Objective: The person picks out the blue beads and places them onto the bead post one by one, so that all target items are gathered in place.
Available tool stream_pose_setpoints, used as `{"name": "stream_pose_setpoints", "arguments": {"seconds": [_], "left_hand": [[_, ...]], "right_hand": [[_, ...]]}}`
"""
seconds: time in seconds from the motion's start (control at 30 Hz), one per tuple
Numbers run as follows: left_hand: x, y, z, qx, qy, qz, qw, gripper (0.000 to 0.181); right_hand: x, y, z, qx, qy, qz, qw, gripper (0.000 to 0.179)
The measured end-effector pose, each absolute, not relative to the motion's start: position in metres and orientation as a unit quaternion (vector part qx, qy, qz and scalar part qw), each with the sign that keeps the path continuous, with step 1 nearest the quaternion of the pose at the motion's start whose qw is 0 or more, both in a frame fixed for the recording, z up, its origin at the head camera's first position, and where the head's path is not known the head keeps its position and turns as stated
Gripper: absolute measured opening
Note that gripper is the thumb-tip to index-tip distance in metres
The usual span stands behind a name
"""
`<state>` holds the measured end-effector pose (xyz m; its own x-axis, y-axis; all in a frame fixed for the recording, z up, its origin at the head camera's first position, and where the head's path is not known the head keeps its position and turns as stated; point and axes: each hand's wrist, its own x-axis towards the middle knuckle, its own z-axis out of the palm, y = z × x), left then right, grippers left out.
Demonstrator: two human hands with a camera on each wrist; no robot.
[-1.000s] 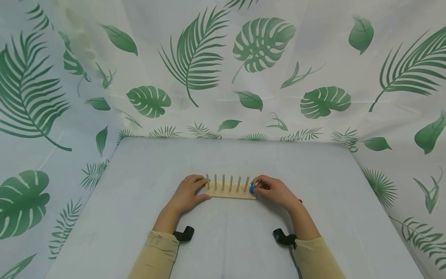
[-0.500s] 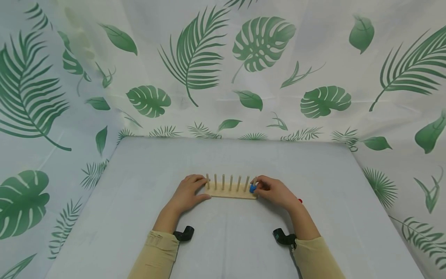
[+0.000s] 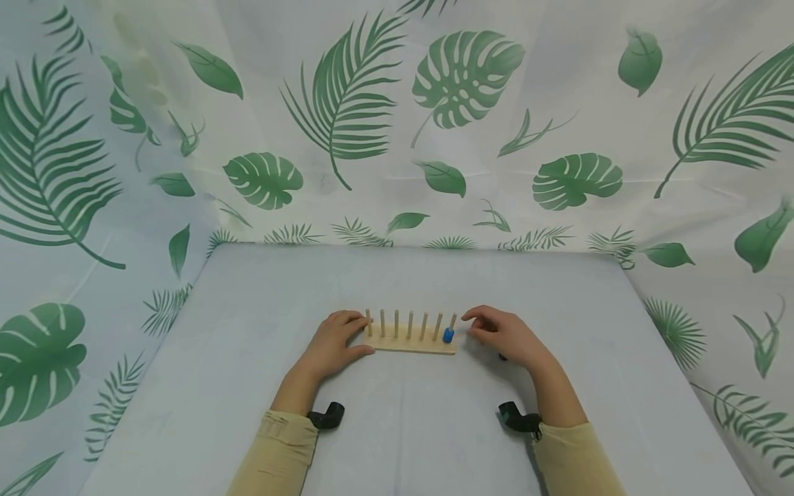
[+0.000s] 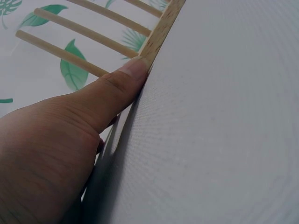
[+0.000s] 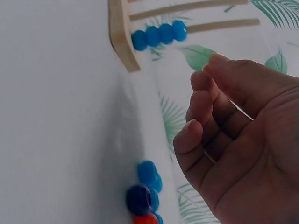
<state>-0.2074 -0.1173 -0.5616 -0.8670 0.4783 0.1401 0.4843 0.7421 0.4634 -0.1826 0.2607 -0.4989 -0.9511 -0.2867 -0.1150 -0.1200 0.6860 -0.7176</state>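
Observation:
A pale wooden board with a row of upright pegs (image 3: 409, 344) sits on the table. My left hand (image 3: 335, 344) grips its left end; in the left wrist view the thumb (image 4: 133, 70) presses the board's near edge beside the end pegs. Several blue beads (image 5: 159, 36) are stacked at the base of the rightmost peg (image 5: 224, 24), whose upper part is bare. Just right of that peg, my right hand (image 3: 502, 334) hovers apart from the board. Its fingers are loosely curled, thumb near the index fingertip, and no bead shows between them.
Loose beads lie on the table beside my right hand: blue ones (image 5: 147, 172), a dark purple one (image 5: 139, 199) and a red one (image 5: 145, 219). White table cover (image 3: 397, 282) surrounds the board, with a leaf-print curtain (image 3: 372, 138) behind and at both sides.
My right hand has let go of the blue beads at the rightmost peg and moved a little right, away from the board. The left hand keeps its grip on the left end.

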Motion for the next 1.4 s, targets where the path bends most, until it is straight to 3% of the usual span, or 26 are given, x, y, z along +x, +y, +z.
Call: {"name": "stream_pose_setpoints", "arguments": {"seconds": [0.57,1.4], "left_hand": [[-0.208,-0.118,-0.561,-0.254,-0.935,-0.249,-0.007,0.065],[-0.208,-0.118,-0.563,-0.258,-0.935,-0.242,0.006,0.064]], "right_hand": [[-0.173,0.323,-0.495,-0.029,0.912,-0.393,0.112,0.042],[-0.172,0.349,-0.525,-0.024,0.916,-0.374,0.141,0.025]]}}
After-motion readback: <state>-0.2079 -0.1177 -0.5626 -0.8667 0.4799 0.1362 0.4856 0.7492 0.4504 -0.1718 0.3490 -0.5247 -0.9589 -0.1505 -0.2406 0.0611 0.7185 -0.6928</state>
